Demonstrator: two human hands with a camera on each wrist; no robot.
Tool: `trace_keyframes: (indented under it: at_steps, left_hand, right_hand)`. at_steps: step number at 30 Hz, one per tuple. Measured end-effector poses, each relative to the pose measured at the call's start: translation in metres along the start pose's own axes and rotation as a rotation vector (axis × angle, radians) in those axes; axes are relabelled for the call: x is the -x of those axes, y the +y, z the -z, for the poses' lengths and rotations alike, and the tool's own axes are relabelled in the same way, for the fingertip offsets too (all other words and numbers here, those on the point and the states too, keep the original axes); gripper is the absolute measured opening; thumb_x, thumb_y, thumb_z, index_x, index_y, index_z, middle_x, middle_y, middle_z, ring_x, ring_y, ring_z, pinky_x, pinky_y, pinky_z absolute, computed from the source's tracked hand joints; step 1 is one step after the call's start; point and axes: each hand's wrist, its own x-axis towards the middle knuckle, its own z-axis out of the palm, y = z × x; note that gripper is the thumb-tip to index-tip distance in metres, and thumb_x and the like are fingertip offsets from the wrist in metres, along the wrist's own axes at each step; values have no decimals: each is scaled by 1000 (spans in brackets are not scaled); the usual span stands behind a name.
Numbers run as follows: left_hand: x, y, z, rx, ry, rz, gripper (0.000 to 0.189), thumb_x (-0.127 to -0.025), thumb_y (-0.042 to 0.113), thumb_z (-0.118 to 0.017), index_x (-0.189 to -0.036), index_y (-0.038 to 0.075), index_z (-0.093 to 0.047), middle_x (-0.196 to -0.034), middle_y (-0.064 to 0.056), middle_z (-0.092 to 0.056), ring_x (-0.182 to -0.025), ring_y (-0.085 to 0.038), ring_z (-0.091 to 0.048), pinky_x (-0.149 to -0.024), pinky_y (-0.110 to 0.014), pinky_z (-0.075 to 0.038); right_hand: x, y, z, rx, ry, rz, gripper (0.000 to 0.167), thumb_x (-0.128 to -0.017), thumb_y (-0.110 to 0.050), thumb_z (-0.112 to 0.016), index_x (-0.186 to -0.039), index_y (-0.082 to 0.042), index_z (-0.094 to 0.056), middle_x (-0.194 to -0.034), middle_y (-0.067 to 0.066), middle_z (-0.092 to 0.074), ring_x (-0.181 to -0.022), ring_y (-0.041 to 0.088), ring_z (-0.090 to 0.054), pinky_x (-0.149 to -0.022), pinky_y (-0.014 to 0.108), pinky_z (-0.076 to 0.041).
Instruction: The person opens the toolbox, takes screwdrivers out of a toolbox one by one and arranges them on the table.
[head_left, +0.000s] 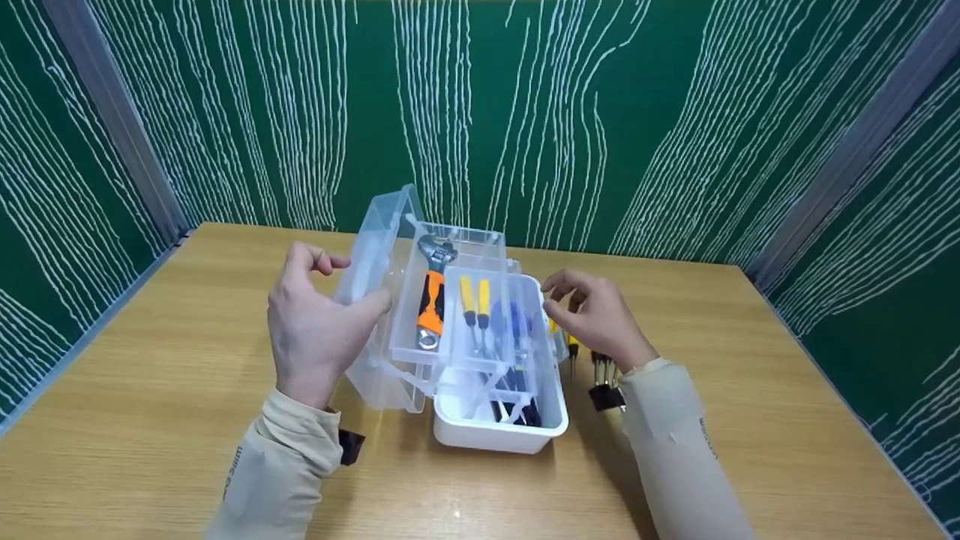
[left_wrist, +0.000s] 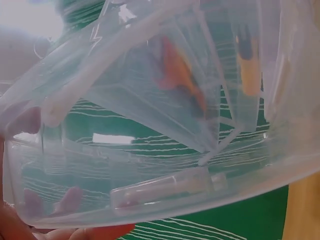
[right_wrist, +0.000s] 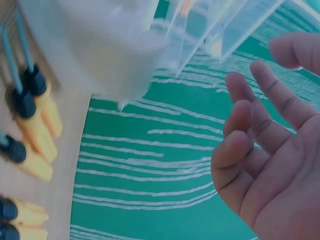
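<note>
A clear-lidded toolbox with a white base (head_left: 495, 439) stands with its lid (head_left: 384, 217) raised to the left and its clear trays spread out. My left hand (head_left: 319, 334) holds the lid between thumb and fingers; the left wrist view shows fingertips through the clear plastic (left_wrist: 150, 115). An adjustable wrench (head_left: 431, 300) with an orange and black handle lies in one tray. Two yellow-handled screwdrivers (head_left: 475, 300) lie in the tray beside it. My right hand (head_left: 600, 315) hovers by the box's right rim, fingers loosely bent and holding nothing.
Several more yellow-handled screwdrivers (right_wrist: 37, 130) lie on the wooden table (head_left: 150, 375) right of the box, partly behind the right hand. Dark-handled tools (head_left: 529, 414) show in the base. Green panels (head_left: 510, 112) with white lines enclose the table's back and sides.
</note>
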Motion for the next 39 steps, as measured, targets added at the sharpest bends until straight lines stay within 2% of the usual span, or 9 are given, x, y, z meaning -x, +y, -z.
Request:
trace_keyframes:
  at_steps: [4,8,12,15,23,29,35,39]
  left_hand:
    - [3,2,0,33,25,-20,42,-67,23,-77,-91,15,-44,-103,-1,-64,-83,-24,-62,-64,-41,-58]
    - [3,4,0,25,14,-22,43,-68,25,-78,-92,15,-44,-102,-2,-64,-83,-23,-62,-64,-40,-58]
    - [3,5,0,2,2,-24,44,-68,28,-78,-93,15,-45,-101,-3,-64,-83,-23,-61,-62,-38,-58]
    - [3,6,0,-14,-2,-29,44,-68,28,-78,-93,15,-45,-99,-3,-64,-79,-23,-61,-59,-35,-56]
    - [5,7,-3,-67,-23,-29,45,-66,28,-77,-96,14,-46,-96,-5,-65,-77,-24,-62,-58,-35,-57]
    - [5,6,-4,-99,-43,-41,48,-64,31,-77,-98,13,-48,-94,-5,-63,-70,-23,-61,-54,-32,-54]
    - [4,4,-3,-104,-46,-29,50,-63,32,-78,-98,14,-48,-99,-4,-63,-77,-23,-61,-56,-34,-54]
    - [3,4,-2,-120,-67,-3,51,-64,33,-78,-100,14,-47,-102,-4,-62,-83,-24,-61,-59,-35,-56]
  right_hand:
    - [-1,-7,-5,-22,-26,57,19,-86,-19,-66,-103,-11,-68,-91,2,-66,-70,20,-53,-59,26,-46]
    - [0,-11,-10,-18,-46,53,16,-86,-20,-67,-101,-16,-68,-89,0,-66,-70,19,-53,-59,26,-46]
    - [2,-14,-17,-20,-86,77,16,-86,-18,-67,-101,-16,-68,-93,-1,-67,-79,24,-56,-69,32,-49]
    - [3,-17,-24,2,-131,89,20,-85,-18,-67,-105,-14,-69,-101,0,-65,-90,27,-55,-78,36,-49]
    - [5,-25,-32,142,-247,21,41,-85,-26,-69,-125,-18,-63,-125,1,-57,-107,23,-51,-97,41,-51]
    - [7,-29,-34,145,-283,30,37,-83,-23,-69,-120,-18,-66,-127,1,-58,-112,23,-50,-104,44,-45]
    - [8,-32,-37,174,-302,42,41,-82,-22,-70,-122,-18,-64,-129,2,-56,-115,24,-46,-105,47,-44]
    - [8,-33,-38,179,-308,31,36,-80,-21,-71,-116,-21,-67,-132,2,-55,-117,24,-44,-107,49,-41]
